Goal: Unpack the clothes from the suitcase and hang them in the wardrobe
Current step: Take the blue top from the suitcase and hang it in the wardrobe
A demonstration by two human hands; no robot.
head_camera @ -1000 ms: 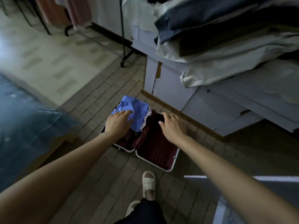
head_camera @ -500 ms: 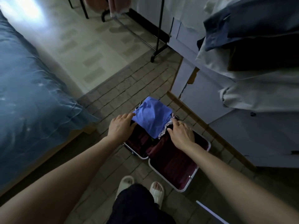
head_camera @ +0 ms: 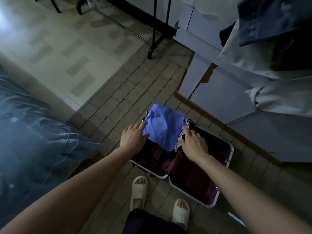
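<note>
An open suitcase [head_camera: 227, 168] with dark red lining and a silver rim lies on the tiled floor. A folded blue garment [head_camera: 164, 125] sits on its far left half, over dark red clothes [head_camera: 152, 156]. My left hand [head_camera: 133, 137] rests on the blue garment's left edge, fingers and thumb laid fairly straight on the cloth. My right hand [head_camera: 193, 143] touches its right edge, fingertips by a pale lace-trimmed piece [head_camera: 179, 144]. Whether any fingers reach under the cloth is hidden.
A bed with blue bedding [head_camera: 33, 135] fills the left side. Grey wardrobe panels [head_camera: 219, 98] stand to the right, with white and dark blue clothes [head_camera: 270, 48] hanging over them. A black clothes-rack foot [head_camera: 154, 39] stands beyond. My feet in cream slippers [head_camera: 139, 188] are just before the suitcase.
My view has swung so the suitcase sits further right and the bed shows more. My right hand moved from the suitcase's right half to the blue garment's right edge. My left hand stays at its left edge.
</note>
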